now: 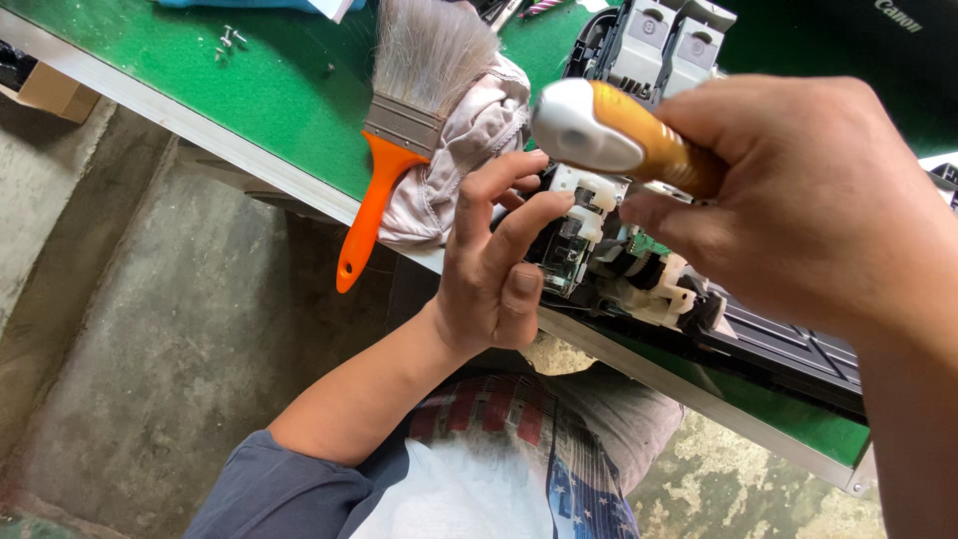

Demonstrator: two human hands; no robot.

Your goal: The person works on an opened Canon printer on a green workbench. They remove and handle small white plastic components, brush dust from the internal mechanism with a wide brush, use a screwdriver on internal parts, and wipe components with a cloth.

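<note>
Gripping an orange-handled tool (pixel 624 140), right hand (pixel 798 200); left hand (pixel 499 269) fingers spread on the mechanism (pixel 619 265).

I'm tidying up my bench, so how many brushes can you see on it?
1. A paintbrush with an orange handle lies on the green table, its bristles resting against a crumpled cloth, left of the left hand. Others may be hidden outside the view.

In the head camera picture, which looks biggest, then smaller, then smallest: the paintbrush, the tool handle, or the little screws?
1. Paintbrush
2. Tool handle in the right hand; it is nearer the camera and partly covered, so this ranking is unsure.
3. Screws, clearly smallest.
</note>
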